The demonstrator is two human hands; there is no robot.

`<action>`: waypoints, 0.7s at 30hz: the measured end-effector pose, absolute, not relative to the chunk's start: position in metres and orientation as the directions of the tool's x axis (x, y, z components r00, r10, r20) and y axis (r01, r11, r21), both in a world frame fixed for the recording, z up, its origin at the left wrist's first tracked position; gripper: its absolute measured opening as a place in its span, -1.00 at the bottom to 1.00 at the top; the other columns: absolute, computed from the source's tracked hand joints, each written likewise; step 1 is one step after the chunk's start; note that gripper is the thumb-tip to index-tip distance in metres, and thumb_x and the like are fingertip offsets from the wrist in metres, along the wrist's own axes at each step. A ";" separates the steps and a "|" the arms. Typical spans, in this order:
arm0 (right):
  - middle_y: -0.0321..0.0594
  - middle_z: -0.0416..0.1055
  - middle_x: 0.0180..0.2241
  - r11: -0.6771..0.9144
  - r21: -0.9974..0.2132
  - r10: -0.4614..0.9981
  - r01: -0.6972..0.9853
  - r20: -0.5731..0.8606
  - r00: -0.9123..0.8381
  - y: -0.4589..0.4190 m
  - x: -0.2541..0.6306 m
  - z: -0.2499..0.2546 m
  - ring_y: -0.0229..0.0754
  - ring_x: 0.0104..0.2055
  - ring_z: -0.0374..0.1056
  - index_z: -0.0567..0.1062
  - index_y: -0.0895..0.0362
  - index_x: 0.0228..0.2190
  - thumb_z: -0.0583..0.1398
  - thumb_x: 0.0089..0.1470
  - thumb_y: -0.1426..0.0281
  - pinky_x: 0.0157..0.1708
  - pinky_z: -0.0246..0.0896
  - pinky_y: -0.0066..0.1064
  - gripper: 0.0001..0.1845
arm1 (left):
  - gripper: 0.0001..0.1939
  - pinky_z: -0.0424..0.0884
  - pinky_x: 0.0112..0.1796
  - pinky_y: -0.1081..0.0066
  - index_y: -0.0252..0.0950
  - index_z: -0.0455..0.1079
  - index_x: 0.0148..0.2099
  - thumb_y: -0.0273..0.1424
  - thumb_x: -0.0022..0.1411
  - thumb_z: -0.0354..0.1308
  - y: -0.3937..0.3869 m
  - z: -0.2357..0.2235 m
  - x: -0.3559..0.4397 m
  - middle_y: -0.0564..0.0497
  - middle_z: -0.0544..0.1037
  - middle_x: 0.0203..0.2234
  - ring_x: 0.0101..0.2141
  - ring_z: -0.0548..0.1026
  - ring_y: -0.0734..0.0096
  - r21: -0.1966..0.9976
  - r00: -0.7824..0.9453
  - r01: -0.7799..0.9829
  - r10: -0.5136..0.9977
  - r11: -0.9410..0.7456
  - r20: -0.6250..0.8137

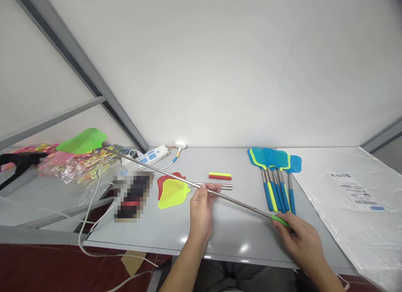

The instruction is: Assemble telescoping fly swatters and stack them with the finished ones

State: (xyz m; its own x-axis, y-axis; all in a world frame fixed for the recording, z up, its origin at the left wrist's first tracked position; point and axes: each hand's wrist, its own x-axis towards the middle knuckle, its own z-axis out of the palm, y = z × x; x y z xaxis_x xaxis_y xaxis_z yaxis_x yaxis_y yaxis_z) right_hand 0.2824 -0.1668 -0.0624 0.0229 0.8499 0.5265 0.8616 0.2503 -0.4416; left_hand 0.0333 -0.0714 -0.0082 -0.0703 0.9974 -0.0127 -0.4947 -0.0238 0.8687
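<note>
A green fly swatter [82,141] with a long, extended metal rod slants across the grey table, its head at the far left. My left hand [202,210] pinches the rod near its middle. Wrapped round the green handle is my right hand [300,237]. Below the rod lie a yellow swatter head [173,194] and a red swatter head [163,184], partly covered by the yellow one. Short metal rods [226,187] lie behind my left fingers. Beyond them are a yellow handle grip [220,174] and a red handle grip [220,178].
Several blue and yellow fly swatters [276,187] lie grouped at right, beside a large white plastic bag [342,200] with a label. A white power strip [153,156] and a blurred-out object [133,196] lie at left. Colourful plastic-wrapped items [69,170] are beyond the frame, and a white cable [86,216] hangs there.
</note>
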 end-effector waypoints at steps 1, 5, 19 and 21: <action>-0.20 0.52 -0.43 0.251 -0.440 0.847 0.862 0.532 0.025 -0.167 0.281 -0.063 -0.20 -0.48 0.42 0.51 0.09 -0.34 0.17 0.17 0.26 -0.44 0.31 -0.41 -0.82 | -0.67 0.38 -0.10 0.28 -0.31 0.47 -0.27 -0.14 0.30 0.08 -0.074 -0.007 0.035 -0.13 0.58 -0.23 -0.24 0.51 0.31 0.876 -0.046 -0.482 0.999 -0.006 -0.018; -0.20 0.53 -0.43 0.294 -0.456 0.861 0.840 0.508 -0.025 -0.166 0.273 -0.063 -0.19 -0.45 0.46 0.51 0.08 -0.34 0.14 0.20 0.29 -0.43 0.33 -0.42 -0.82 | -0.63 0.39 -0.09 0.23 -0.32 0.52 -0.23 -0.13 0.31 0.05 -0.093 -0.002 0.055 -0.21 0.59 -0.17 -0.20 0.53 0.20 0.924 0.159 -0.364 0.985 0.120 -0.065; -0.23 0.52 -0.46 0.268 -0.488 0.895 0.831 0.445 -0.028 -0.164 0.267 -0.061 -0.21 -0.48 0.44 0.51 0.09 -0.36 0.12 0.22 0.23 -0.48 0.29 -0.45 -0.76 | -0.67 0.36 -0.03 0.19 -0.31 0.46 -0.28 -0.14 0.31 0.07 -0.068 0.022 0.028 -0.17 0.61 -0.23 -0.19 0.55 0.22 0.898 -0.048 -0.431 0.996 -0.093 0.080; -0.22 0.53 -0.45 0.262 -0.488 0.899 0.833 0.438 -0.026 -0.161 0.262 -0.060 -0.21 -0.47 0.44 0.51 0.09 -0.37 0.11 0.22 0.23 -0.48 0.27 -0.45 -0.75 | -0.66 0.34 -0.01 0.17 -0.31 0.45 -0.30 -0.14 0.31 0.07 -0.076 0.014 0.042 -0.18 0.61 -0.22 -0.13 0.55 0.17 0.905 0.030 -0.425 0.999 -0.025 0.042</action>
